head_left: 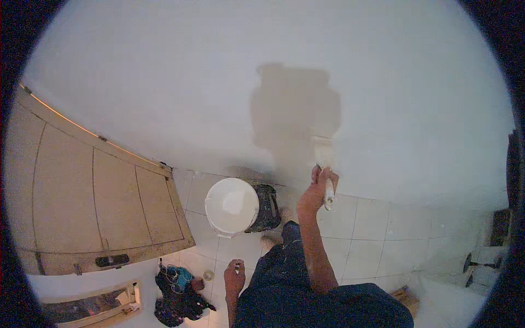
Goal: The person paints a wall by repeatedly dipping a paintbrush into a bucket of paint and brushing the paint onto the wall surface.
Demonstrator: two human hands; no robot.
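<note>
My right hand (322, 182) grips the pale handle of a wide flat paintbrush (324, 149), its bristles up at the white wall (184, 102), where a dark shadow falls. My left hand (235, 272) hangs low beside my dark clothing with its fingers curled; a small whitish thing or patch shows at the fingers, too small to tell which. A round white bucket (231, 206) with pale contents stands on the floor tiles at the foot of the wall, ahead of my left hand. A black container (265, 208) stands against its right side.
At the left is a wooden door (102, 197) with a dark handle. Dark cloth (176, 301) with a blue item and cable lies on the tiles, near a small round object (208, 275). A dark stand base (469, 263) is at the far right. A framed opening (135, 293) shows lower left.
</note>
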